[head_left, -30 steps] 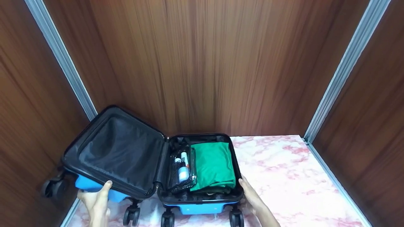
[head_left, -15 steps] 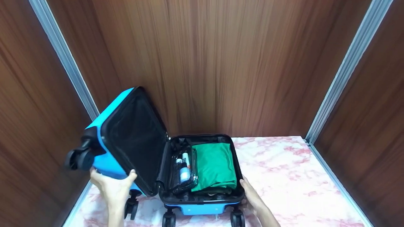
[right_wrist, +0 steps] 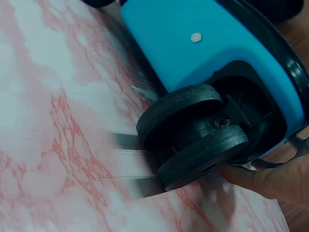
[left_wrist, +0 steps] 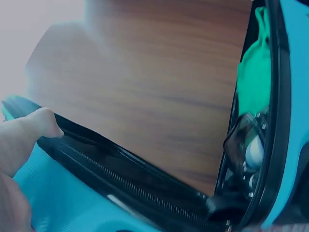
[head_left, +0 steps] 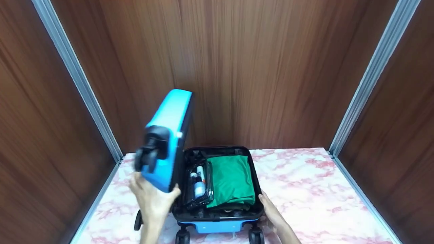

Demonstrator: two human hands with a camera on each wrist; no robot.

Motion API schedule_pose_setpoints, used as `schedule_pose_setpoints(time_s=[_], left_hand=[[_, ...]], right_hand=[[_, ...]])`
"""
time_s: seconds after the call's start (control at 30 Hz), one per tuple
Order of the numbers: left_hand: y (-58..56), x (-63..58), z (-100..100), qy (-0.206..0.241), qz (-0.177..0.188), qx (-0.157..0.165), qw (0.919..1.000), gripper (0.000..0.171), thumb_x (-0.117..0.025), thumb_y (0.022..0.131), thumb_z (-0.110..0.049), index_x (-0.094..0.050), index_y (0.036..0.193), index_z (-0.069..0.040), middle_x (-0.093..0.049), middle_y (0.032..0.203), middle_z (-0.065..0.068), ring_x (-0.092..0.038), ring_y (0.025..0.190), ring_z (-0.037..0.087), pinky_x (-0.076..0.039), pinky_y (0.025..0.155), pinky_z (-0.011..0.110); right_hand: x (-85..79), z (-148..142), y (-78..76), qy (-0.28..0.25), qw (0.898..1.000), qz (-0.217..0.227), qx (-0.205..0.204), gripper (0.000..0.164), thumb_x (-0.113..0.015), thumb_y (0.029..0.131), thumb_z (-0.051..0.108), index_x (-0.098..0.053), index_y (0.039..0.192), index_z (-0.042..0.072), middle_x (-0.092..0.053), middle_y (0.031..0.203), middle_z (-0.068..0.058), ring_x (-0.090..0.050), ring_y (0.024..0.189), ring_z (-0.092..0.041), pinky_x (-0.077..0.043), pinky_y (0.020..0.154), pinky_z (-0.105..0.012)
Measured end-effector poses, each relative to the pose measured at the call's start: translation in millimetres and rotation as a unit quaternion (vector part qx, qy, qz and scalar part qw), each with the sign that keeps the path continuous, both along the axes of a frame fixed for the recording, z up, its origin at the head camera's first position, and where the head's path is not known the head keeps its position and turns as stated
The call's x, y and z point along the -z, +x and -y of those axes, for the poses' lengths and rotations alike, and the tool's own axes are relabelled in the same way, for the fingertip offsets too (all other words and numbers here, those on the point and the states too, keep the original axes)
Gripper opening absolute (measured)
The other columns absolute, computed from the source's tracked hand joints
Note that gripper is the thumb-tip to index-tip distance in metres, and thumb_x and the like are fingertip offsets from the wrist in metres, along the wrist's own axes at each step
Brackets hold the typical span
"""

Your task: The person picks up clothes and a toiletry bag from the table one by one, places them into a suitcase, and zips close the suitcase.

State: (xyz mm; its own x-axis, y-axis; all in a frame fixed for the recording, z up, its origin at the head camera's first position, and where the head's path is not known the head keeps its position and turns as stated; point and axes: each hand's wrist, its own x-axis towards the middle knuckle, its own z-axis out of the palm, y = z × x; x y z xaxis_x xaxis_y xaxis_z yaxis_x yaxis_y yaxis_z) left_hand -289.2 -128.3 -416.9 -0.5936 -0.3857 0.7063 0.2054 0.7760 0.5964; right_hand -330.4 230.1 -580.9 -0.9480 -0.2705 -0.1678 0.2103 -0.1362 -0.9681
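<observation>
A blue hard-shell suitcase lies open with its base half [head_left: 217,226] on the floor. Its lid [head_left: 173,110] stands almost upright at the left, and my left hand [head_left: 151,198] grips the near edge. The left wrist view shows that thumb [left_wrist: 44,123] over the black zipped rim. My right hand [head_left: 272,211] holds the base's near right corner, thumb at the rim, close by a black caster wheel [right_wrist: 207,157] in the right wrist view. Inside the base lie a folded green cloth [head_left: 231,179] and a clear pouch [head_left: 209,195] with white-and-blue bottles. The lid's lining is hidden from the head view.
The floor [head_left: 305,189] has a pink-and-white marble pattern. Wood-grain panels [head_left: 257,74] rise behind and on both sides, joined by metal corner strips [head_left: 366,71]. The suitcase's back edge sits close to the rear panel.
My left hand has raised the lid from leaning back at the left to nearly upright, swinging it rightward. The right hand stays at the base's corner.
</observation>
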Motion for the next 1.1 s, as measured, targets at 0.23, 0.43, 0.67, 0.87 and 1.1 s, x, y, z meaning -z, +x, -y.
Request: schedule_pose_setpoints(time_s=[0.23, 0.43, 0.67, 0.87, 1.1], left_hand=[[-2.9, 6.2, -33.3, -0.115, -0.081, 0.015, 0.9900, 0.127, -0.090, 0.033, -0.033, -0.029, 0.140, -0.003, -0.040, 0.129, 0.023, -0.041, 0.107, 0.040, -0.036, 0.090, 0.052], [-6.9, 16.3, -53.6, -0.185, -0.133, 0.010, 0.9736, 0.128, -0.089, 0.027, -0.046, -0.038, 0.138, -0.006, -0.047, 0.127, 0.018, -0.045, 0.103, 0.035, -0.037, 0.086, 0.049], [-9.5, 29.9, -71.7, -0.243, -0.148, 0.026, 0.9583, 0.120, -0.084, 0.029, -0.037, -0.042, 0.138, -0.010, -0.048, 0.128, 0.015, -0.045, 0.112, 0.034, -0.034, 0.085, 0.050], [-10.5, 41.9, -84.8, -0.285, -0.157, 0.043, 0.9446, 0.122, -0.086, 0.025, -0.036, -0.043, 0.137, -0.013, -0.049, 0.128, 0.014, -0.045, 0.111, 0.033, -0.032, 0.084, 0.051], [-12.8, 64.0, -102.2, -0.349, -0.161, 0.062, 0.9212, 0.121, -0.086, 0.022, -0.036, -0.045, 0.135, -0.019, -0.050, 0.125, 0.011, -0.048, 0.108, 0.032, -0.032, 0.080, 0.048]], right_hand=[[2.9, 2.4, -2.7, 0.020, 1.000, 0.003, 0.015, 0.070, -0.031, 0.095, 0.057, 0.000, 0.150, 0.027, -0.053, 0.073, -0.002, -0.035, 0.048, -0.007, -0.038, 0.048, -0.025], [8.4, 0.1, -6.8, 0.024, 1.000, -0.008, 0.005, 0.073, -0.031, 0.093, 0.061, 0.000, 0.150, 0.029, -0.061, 0.108, -0.018, -0.062, 0.074, -0.017, -0.051, 0.066, -0.040], [9.5, -0.3, -6.3, 0.007, 1.000, -0.011, 0.011, 0.070, -0.031, 0.093, 0.059, -0.002, 0.150, 0.030, -0.055, 0.114, -0.021, -0.061, 0.088, -0.022, -0.051, 0.073, -0.045], [-0.6, 4.0, 2.0, -0.031, 0.998, 0.038, 0.030, 0.078, -0.032, 0.091, 0.063, -0.002, 0.149, 0.022, -0.051, 0.114, -0.010, -0.056, 0.087, -0.013, -0.048, 0.072, -0.030], [1.0, 13.1, 4.2, -0.141, 0.989, 0.051, -0.008, 0.058, -0.033, 0.091, 0.063, -0.047, 0.121, 0.014, -0.063, 0.099, -0.005, -0.061, 0.094, -0.020, -0.048, 0.084, -0.039]])
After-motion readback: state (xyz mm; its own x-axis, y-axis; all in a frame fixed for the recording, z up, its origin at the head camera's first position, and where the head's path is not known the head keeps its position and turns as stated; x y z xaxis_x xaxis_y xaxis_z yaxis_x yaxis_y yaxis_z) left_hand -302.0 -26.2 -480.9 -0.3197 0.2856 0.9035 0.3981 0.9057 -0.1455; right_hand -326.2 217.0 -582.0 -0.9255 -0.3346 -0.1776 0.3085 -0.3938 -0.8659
